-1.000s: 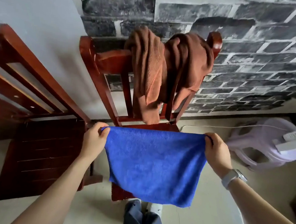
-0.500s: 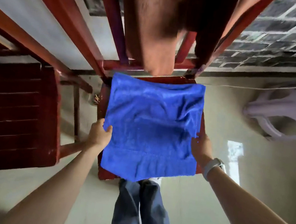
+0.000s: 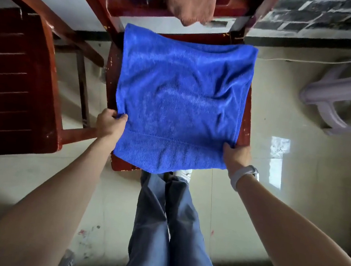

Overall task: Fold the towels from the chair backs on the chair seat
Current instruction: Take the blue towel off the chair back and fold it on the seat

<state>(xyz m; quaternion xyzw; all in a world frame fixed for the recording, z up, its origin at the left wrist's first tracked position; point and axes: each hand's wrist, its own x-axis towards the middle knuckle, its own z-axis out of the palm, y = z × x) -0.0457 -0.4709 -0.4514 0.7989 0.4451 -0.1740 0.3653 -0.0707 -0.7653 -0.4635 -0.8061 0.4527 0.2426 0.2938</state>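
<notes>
A blue towel (image 3: 180,94) lies spread over the red wooden chair seat (image 3: 111,77), its near edge hanging past the seat's front. My left hand (image 3: 109,124) pinches the towel's left edge near the front corner. My right hand (image 3: 235,154) grips the towel's right edge by the front right corner; a watch sits on that wrist. A brown towel (image 3: 189,3) hangs from the chair back above, only its lower end in view.
A second dark red chair (image 3: 19,79) stands close on the left, its seat beside the first. A pale plastic stool (image 3: 341,95) lies on the floor at the right. My legs in blue trousers (image 3: 167,228) stand in front of the seat. A brick-pattern wall is behind.
The towel went from hanging stretched between my hands to lying flat on the seat. Both hands came down toward the seat's front, still holding its edges. My view tilted downward.
</notes>
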